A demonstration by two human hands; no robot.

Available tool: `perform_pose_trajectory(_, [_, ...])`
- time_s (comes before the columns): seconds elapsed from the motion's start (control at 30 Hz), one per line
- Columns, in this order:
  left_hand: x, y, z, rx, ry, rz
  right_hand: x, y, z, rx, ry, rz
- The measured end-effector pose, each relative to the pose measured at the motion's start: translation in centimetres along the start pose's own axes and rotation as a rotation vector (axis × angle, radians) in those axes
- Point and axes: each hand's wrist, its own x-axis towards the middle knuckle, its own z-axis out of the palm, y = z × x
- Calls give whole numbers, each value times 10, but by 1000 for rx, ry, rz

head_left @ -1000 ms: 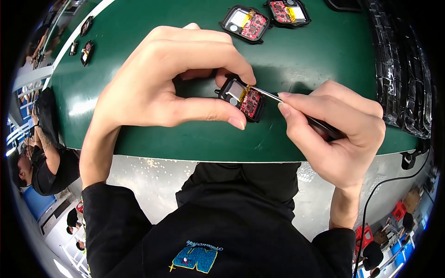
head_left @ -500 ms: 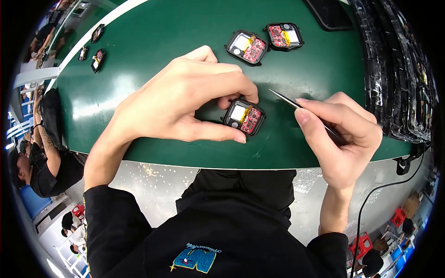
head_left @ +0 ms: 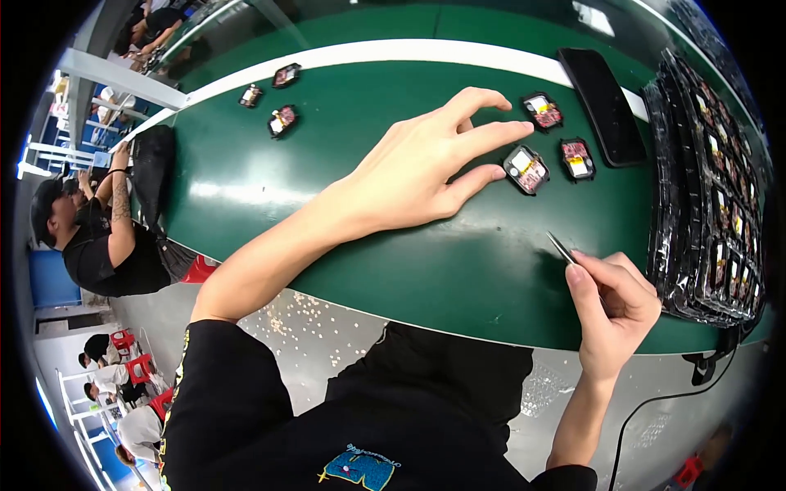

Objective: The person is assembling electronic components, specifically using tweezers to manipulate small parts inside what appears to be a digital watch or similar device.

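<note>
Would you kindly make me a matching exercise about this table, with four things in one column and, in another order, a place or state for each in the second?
Things:
1. Left hand
2. Pointed tool
3. Phone
4. Trays

Places and states:
A. Stacked at the right side of the table
B. Fingers spread, beside an open case
C. Gripped in the right hand
D. Black, lying flat beyond the right hand

Pairs: 1-B, 2-C, 3-D, 4-A
</note>
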Motion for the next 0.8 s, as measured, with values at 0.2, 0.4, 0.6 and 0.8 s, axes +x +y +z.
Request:
perform_pose_trajectory(0.2, [-22, -94, -89, 817, 262, -109, -2, -1, 0, 26, 4, 13])
perform_pose_trajectory(0.4, [-53, -139, -135, 654, 53, -631, 2, -2, 5, 22, -11, 1])
perform_pose_trajectory(0.6, [-29, -60, -90, 84, -196, -148, 2, -1, 5, 19, -17, 12])
perform_pose_trajectory(0.8, [-28, 10, -38, -233, -284, 44, 2, -3, 6, -11, -6, 41])
